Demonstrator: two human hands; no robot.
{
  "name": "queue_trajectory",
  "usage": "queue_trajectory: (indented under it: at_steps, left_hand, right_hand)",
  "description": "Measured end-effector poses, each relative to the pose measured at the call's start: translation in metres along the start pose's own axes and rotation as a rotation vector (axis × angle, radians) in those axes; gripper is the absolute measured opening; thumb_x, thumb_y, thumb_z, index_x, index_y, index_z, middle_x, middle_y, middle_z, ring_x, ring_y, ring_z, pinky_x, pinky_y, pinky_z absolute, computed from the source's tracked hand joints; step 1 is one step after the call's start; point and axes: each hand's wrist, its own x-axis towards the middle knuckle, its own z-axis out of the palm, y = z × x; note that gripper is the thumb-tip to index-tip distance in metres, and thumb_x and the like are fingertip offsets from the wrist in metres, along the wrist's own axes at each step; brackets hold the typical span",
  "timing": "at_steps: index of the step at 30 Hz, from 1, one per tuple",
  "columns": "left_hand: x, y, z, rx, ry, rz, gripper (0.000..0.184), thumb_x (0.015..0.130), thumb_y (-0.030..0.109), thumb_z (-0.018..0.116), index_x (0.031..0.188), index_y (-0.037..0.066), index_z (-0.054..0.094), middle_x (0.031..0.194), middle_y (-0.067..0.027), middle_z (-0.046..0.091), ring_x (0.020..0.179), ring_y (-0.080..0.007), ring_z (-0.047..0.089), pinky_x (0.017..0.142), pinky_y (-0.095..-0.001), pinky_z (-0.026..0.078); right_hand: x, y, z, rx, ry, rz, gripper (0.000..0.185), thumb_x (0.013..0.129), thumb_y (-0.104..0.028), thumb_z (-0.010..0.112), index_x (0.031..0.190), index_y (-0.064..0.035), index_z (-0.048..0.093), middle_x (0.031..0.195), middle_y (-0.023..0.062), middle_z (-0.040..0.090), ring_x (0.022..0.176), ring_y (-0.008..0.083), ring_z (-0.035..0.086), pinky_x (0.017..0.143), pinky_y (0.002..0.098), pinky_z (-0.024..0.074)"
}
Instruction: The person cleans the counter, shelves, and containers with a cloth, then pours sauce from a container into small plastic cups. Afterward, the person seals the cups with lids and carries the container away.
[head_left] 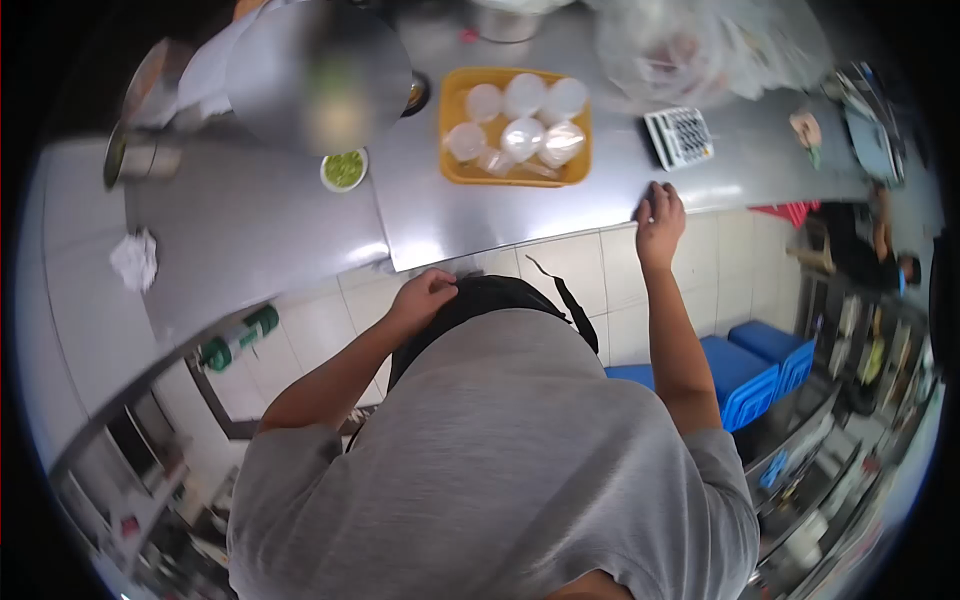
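Resting on the metal table near a calculator, the right hand curls; the left hand is by a black apron; can't tell either grip

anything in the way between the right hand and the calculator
Nothing visible: only steel counter shows between the right hand and the calculator. The yellow basket stands off to the left. A dark patch beside the hand is too unclear to identify.

No text can be read; the printing on the white rectangular calculator with dark keys, near the front edge of the grey metal counter, is too small.
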Motion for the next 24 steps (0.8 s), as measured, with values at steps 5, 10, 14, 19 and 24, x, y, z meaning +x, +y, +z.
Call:
queue_trajectory:
  at_steps: [5, 10, 14, 19, 24]
  left_hand:
    - [-0.007, -0.160, 0.050, 0.581, 0.202, -0.087, 0.034, 0.084, 0.026, 0.057, 0.109, 0.004, 0.060, 0.105, -0.0165, 0.064, 0.099, -0.0318, 0.061, 0.086, -0.0396, 0.048]
    - [-0.095, -0.284, 0.156, 0.391, 0.348, -0.692, 0.036, 0.081, 0.029, 0.057, 0.106, 0.003, 0.060, 0.109, -0.0208, 0.062, 0.104, -0.0344, 0.060, 0.086, -0.0431, 0.049]
    - [-0.148, -0.340, 0.292, 0.287, 0.296, -0.740, 0.031, 0.083, 0.030, 0.055, 0.091, 0.002, 0.066, 0.098, -0.0192, 0.066, 0.095, -0.0341, 0.064, 0.082, -0.0429, 0.050]
    - [-0.124, -0.439, 0.474, -0.451, 0.503, -0.254, 0.039, 0.079, 0.038, 0.058, 0.098, 0.004, 0.067, 0.101, -0.0202, 0.065, 0.096, -0.0346, 0.063, 0.081, -0.0413, 0.049]
    - [-0.130, -0.387, 0.510, -0.471, 0.668, -0.522, 0.035, 0.077, 0.032, 0.062, 0.095, 0.003, 0.067, 0.099, -0.0199, 0.066, 0.093, -0.0344, 0.063, 0.080, -0.0414, 0.050]
  right_hand:
    - [-0.002, 0.006, 0.032, 0.074, 0.246, -0.095, 0.033, 0.089, -0.020, 0.046, 0.117, -0.0072, 0.057, 0.122, 0.0194, 0.050, 0.113, 0.0358, 0.045, 0.096, 0.0464, 0.0307]
    - [-0.006, 0.021, 0.038, 0.058, 0.300, -0.195, 0.036, 0.093, -0.027, 0.039, 0.118, -0.0094, 0.057, 0.122, 0.0177, 0.051, 0.113, 0.0340, 0.046, 0.096, 0.0493, 0.0285]
    - [-0.011, 0.026, 0.038, 0.080, 0.343, -0.238, 0.034, 0.092, -0.027, 0.043, 0.117, -0.0091, 0.058, 0.124, 0.0170, 0.051, 0.113, 0.0331, 0.047, 0.097, 0.0488, 0.0286]
    - [-0.027, 0.003, 0.001, 0.362, 0.149, -0.266, 0.039, 0.081, -0.006, 0.059, 0.119, 0.0002, 0.054, 0.126, 0.0203, 0.050, 0.117, 0.0383, 0.045, 0.098, 0.0465, 0.0335]
    - [-0.133, -0.019, -0.003, 0.446, -0.442, -0.657, 0.037, 0.080, -0.002, 0.058, 0.117, 0.0003, 0.055, 0.115, 0.0184, 0.057, 0.109, 0.0344, 0.052, 0.096, 0.0428, 0.0388]
